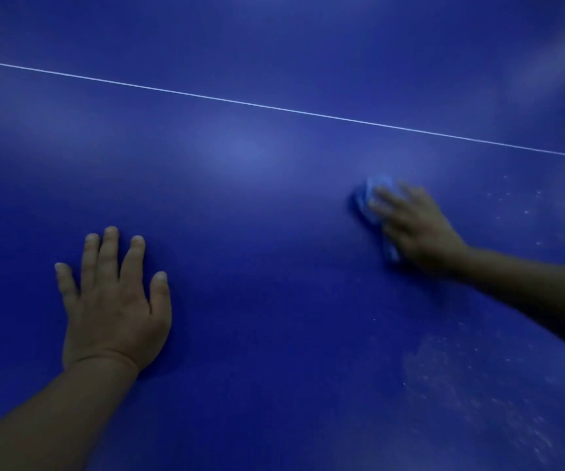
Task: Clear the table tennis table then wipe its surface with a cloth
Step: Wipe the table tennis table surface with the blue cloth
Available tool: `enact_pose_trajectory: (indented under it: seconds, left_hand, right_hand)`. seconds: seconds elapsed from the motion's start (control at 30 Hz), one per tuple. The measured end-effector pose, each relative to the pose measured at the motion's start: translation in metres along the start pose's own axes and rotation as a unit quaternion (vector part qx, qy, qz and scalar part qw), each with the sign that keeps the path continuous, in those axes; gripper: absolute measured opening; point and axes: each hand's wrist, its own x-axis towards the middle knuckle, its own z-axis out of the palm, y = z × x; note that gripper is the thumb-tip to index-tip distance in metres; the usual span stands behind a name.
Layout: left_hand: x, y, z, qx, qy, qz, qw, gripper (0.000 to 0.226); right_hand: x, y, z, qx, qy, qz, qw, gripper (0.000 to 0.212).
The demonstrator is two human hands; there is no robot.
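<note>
Two hands are seen on one blue table tennis table point(257, 266). Left hand point(114, 307), lower left: laid flat, fingers spread. Right hand point(417, 229), centre-right, blurred: fingers pressed onto one blue cloth point(369, 198); finger spacing can't be told. One white line point(274, 108) crosses upper frame. Dust specks point(461, 385) at lower right.

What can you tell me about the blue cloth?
The cloth is light blue, soft-looking and bunched up, blurred in the picture. It lies on the dark blue table, below the white line. The right hand presses on it, fingers covering most of it. One edge peeks out under the palm.
</note>
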Motion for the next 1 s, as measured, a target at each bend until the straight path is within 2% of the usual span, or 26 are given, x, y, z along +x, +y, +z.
enact_pose_trajectory:
  seconds: [0.07, 0.13, 0.17, 0.3, 0.43, 0.5, 0.57, 0.63, 0.7, 0.77, 0.83, 0.9, 1.0]
  left_hand:
    - [-0.001, 0.001, 0.000, -0.002, 0.004, 0.001, 1.000, 0.074]
    - [0.000, 0.001, 0.000, -0.005, 0.007, 0.004, 1.000, 0.074]
    - [0.000, 0.001, 0.000, -0.006, 0.007, 0.004, 1.000, 0.075]
    - [0.000, 0.000, 0.001, -0.003, 0.008, 0.004, 1.000, 0.075]
    - [-0.001, -0.002, 0.001, 0.018, -0.005, 0.006, 1.000, 0.070]
    - [0.002, -0.003, -0.002, -0.010, -0.022, 0.011, 1.000, 0.071]
    - [-0.007, -0.002, -0.012, -0.082, -0.023, 0.009, 0.996, 0.079]
    - [-0.036, -0.005, -0.020, -0.103, -0.006, 0.022, 0.994, 0.080]
    - [-0.086, -0.007, -0.020, -0.090, 0.009, 0.047, 0.995, 0.075]
    - [-0.145, -0.006, -0.012, -0.087, -0.005, 0.062, 0.994, 0.072]
    - [-0.192, -0.004, -0.001, -0.077, -0.026, 0.076, 0.994, 0.073]
    - [-0.216, -0.006, 0.008, -0.057, -0.049, 0.089, 0.993, 0.073]
    - [-0.217, -0.008, 0.011, -0.046, -0.036, 0.111, 0.992, 0.069]
  right_hand:
    - [0.034, 0.016, -0.005, 0.003, 0.008, 0.135, 0.991, 0.045]
    - [0.044, 0.012, -0.002, 0.007, 0.002, 0.181, 0.983, 0.051]
    - [0.042, 0.002, -0.001, 0.013, 0.010, 0.172, 0.985, 0.051]
    - [-0.021, -0.068, -0.003, 0.028, 0.015, -0.007, 0.999, 0.046]
    - [-0.128, -0.133, -0.007, 0.090, -0.049, -0.201, 0.974, 0.048]
    - [-0.136, -0.126, -0.011, 0.081, -0.065, -0.224, 0.969, 0.049]
    - [-0.114, -0.104, -0.011, 0.033, -0.044, -0.158, 0.986, 0.050]
    - [-0.078, -0.083, -0.011, 0.013, -0.041, 0.000, 0.999, 0.052]
    - [-0.044, -0.078, -0.013, 0.031, 0.000, 0.174, 0.984, 0.046]
    - [-0.015, -0.088, -0.008, 0.040, 0.013, 0.257, 0.966, 0.046]
    - [0.011, -0.107, -0.008, 0.051, 0.001, 0.230, 0.972, 0.047]
    - [0.030, -0.127, -0.011, 0.075, 0.001, 0.147, 0.986, 0.046]
    - [0.046, -0.150, -0.014, 0.058, -0.004, -0.013, 0.998, 0.045]
